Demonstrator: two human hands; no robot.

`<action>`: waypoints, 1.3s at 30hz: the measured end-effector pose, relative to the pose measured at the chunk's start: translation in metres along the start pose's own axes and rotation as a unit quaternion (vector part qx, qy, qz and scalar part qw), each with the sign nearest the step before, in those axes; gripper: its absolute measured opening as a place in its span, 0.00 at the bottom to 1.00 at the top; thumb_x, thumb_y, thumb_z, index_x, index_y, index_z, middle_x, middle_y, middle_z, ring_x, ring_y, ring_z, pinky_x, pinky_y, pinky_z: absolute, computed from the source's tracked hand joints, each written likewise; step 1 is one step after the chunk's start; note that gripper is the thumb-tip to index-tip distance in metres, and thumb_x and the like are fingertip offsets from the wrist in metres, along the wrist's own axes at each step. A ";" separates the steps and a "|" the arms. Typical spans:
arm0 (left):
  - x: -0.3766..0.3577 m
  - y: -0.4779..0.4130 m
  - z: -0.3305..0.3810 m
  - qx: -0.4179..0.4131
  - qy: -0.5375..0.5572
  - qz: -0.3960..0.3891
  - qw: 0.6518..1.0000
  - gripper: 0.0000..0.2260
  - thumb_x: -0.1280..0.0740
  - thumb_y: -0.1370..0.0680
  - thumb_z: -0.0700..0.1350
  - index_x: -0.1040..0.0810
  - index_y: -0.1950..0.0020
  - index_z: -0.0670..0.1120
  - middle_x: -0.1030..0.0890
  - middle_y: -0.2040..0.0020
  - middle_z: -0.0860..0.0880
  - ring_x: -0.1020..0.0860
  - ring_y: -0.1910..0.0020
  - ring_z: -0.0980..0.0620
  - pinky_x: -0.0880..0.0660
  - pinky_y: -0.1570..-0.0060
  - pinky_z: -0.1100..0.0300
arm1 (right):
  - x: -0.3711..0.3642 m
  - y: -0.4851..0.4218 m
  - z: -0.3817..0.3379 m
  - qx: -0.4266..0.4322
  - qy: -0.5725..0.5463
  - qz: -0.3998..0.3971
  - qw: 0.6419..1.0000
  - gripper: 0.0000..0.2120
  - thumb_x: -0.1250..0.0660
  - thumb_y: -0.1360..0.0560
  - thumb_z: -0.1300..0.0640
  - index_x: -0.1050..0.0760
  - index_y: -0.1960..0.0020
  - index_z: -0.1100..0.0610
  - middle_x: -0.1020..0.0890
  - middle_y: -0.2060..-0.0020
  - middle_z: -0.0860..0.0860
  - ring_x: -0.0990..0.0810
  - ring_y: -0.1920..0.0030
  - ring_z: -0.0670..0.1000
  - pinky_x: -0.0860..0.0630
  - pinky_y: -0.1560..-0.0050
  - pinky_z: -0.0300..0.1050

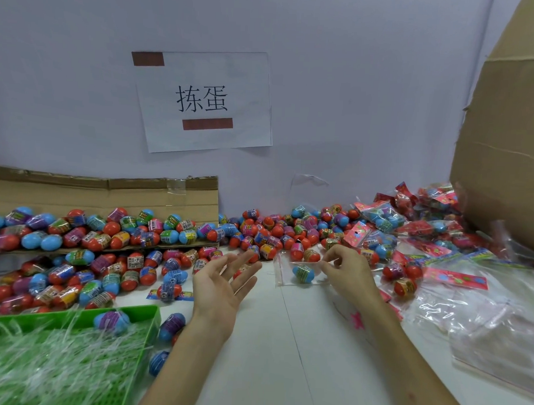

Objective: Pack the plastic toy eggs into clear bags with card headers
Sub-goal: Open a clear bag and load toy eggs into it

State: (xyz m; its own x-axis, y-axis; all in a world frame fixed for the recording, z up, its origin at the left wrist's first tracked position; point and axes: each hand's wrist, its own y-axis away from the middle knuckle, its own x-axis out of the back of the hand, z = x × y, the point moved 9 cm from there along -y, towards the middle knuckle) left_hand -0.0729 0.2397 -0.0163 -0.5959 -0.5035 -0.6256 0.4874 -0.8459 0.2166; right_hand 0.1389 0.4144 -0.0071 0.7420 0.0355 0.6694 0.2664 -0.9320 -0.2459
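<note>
1. Cardboard box wall rises well beyond the right hand, out at the right edge.
2. Loose toy eggs lie in a broad heap ahead of both hands and far out past the left hand. They far outnumber everything packed, so I judge that most of the job is still to do.
3. Green tray of shredded filler sits beside the left forearm, with an egg resting in it.
4. Finished bags with pink headers are piled beyond and outward of the right hand (a fair pile, though small against the loose heap).
5. Empty clear bags lie stacked outside the right forearm, with a pink card header just beyond them.
6. One clear bag lies between the hands. The right hand pinches its upper edge between thumb and fingertips.
7. A blue egg appears to sit inside that bag, the only one so far. The left hand is spread wide, palm up and empty, just beside the bag, so filling and a header look to be what remains.
</note>
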 end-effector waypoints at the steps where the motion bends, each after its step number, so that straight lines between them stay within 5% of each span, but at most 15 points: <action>1: -0.001 0.000 -0.002 0.005 -0.008 -0.002 1.000 0.08 0.40 0.17 0.43 0.23 0.51 0.44 0.13 0.44 0.42 0.13 0.49 0.40 0.22 0.48 0.47 | 0.003 0.000 -0.001 0.003 -0.019 0.012 1.000 0.07 0.27 0.23 0.54 0.22 0.58 0.48 0.18 0.59 0.43 0.21 0.57 0.45 0.27 0.61 0.43; 9: -0.006 -0.002 -0.016 0.065 0.013 -0.039 0.997 0.06 0.38 0.20 0.43 0.23 0.48 0.43 0.14 0.42 0.41 0.14 0.47 0.40 0.22 0.47 0.48 | 0.033 0.004 -0.007 -0.008 -0.171 0.123 0.977 0.05 0.29 0.21 0.52 0.20 0.56 0.51 0.17 0.60 0.45 0.18 0.56 0.46 0.21 0.55 0.45; 15: -0.013 -0.005 -0.026 0.095 -0.010 -0.079 0.992 0.15 0.35 0.18 0.52 0.21 0.40 0.41 0.15 0.39 0.40 0.15 0.43 0.39 0.21 0.45 0.48 | 0.029 0.006 -0.021 -0.005 -0.326 0.063 0.943 0.04 0.30 0.21 0.56 0.18 0.51 0.55 0.14 0.58 0.51 0.14 0.52 0.55 0.18 0.47 0.51; 20: -0.023 -0.002 -0.030 0.107 -0.028 -0.123 0.986 0.29 0.30 0.24 0.62 0.23 0.31 0.44 0.16 0.36 0.43 0.17 0.38 0.41 0.18 0.46 0.49 | 0.018 0.017 -0.057 0.096 -0.294 -0.001 0.951 0.01 0.26 0.24 0.56 0.17 0.54 0.51 0.14 0.58 0.47 0.15 0.55 0.47 0.18 0.49 0.43; 26: -0.016 -0.006 -0.029 0.068 -0.076 -0.087 0.991 0.09 0.27 0.24 0.48 0.11 0.49 0.46 0.14 0.41 0.45 0.13 0.49 0.49 0.17 0.55 0.59 | 0.009 0.028 -0.076 0.168 -0.243 -0.024 0.955 0.04 0.23 0.27 0.59 0.15 0.54 0.52 0.13 0.57 0.44 0.15 0.52 0.46 0.19 0.45 0.43; 35: -0.006 -0.009 -0.017 0.004 -0.090 -0.032 0.995 0.07 0.33 0.17 0.41 0.17 0.43 0.40 0.12 0.49 0.41 0.12 0.56 0.48 0.17 0.61 0.58 | 0.003 0.029 -0.077 0.171 -0.177 -0.013 0.969 0.03 0.26 0.23 0.57 0.16 0.51 0.50 0.15 0.56 0.40 0.18 0.51 0.42 0.20 0.43 0.47; 39: -0.006 -0.010 -0.016 -0.003 -0.072 -0.031 0.997 0.07 0.32 0.18 0.41 0.17 0.44 0.41 0.13 0.49 0.40 0.12 0.55 0.46 0.17 0.62 0.57 | -0.004 0.032 -0.082 0.176 -0.162 -0.057 0.969 0.08 0.27 0.22 0.53 0.19 0.47 0.42 0.17 0.50 0.36 0.19 0.47 0.38 0.22 0.44 0.43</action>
State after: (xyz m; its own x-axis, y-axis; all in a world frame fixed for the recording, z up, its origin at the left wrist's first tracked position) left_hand -0.0643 0.2539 -0.0266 -0.7109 -0.4705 -0.5228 0.4496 -0.8756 0.1767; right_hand 0.0944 0.3547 0.0401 0.8344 0.2958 0.4650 0.5092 -0.7366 -0.4452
